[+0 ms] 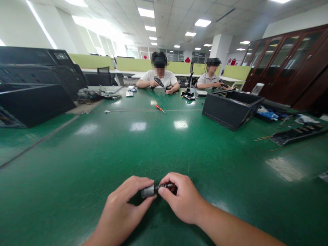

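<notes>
A small grey metal cylinder with a thin ridged shaft (148,192), much like a small motor, is held between my two hands just above the green table (164,147). My left hand (123,205) grips the cylinder's thick body between thumb and fingers. At the other end, my right hand (183,198) pinches the dark shaft, whose pale tip pokes out to the right. The right fingers partly cover the shaft, so I cannot tell whether it is one piece with the body.
An orange-handled screwdriver (160,108) lies mid-table. A black computer case (230,107) stands right, with a metal channel (294,135) nearby. More black cases (38,106) stand left. Across the table, one person (159,77) and another person (211,77) each hold a power tool.
</notes>
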The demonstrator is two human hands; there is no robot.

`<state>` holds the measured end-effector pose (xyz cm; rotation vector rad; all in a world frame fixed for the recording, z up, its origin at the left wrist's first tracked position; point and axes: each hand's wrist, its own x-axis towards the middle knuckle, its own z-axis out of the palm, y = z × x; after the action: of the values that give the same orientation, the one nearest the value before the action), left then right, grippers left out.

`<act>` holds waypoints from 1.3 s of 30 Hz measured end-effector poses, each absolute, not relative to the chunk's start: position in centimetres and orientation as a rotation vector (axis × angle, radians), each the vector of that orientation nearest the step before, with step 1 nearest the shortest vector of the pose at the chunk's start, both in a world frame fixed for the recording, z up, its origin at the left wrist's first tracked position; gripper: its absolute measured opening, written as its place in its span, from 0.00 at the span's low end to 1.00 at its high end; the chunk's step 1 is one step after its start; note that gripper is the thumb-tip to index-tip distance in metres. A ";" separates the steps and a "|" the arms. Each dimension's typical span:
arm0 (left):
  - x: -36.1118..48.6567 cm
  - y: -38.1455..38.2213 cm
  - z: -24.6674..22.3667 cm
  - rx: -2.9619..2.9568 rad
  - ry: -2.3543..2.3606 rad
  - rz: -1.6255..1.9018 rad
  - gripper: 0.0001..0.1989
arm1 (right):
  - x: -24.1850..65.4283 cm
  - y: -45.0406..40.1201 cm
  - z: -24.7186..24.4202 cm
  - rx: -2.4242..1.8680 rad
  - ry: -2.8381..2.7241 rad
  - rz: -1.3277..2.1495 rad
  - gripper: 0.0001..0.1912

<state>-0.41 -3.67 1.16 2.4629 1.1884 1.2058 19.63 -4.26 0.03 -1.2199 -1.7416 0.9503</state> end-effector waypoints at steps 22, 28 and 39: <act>-0.8 -3.4 0.3 2.491 1.198 1.205 0.10 | 19.7 -4.3 0.3 -1.232 -1.693 1.007 0.03; -0.9 -3.5 0.5 2.496 1.195 1.195 0.09 | 19.7 -4.2 0.3 -1.225 -1.676 1.012 0.02; -1.0 -3.4 0.4 2.502 1.190 1.229 0.09 | 19.7 -4.2 0.3 -1.226 -1.662 1.025 0.03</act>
<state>-0.98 -3.44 0.44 2.5022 1.1904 1.2289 19.72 -4.23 0.34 -1.2255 -1.6624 1.0250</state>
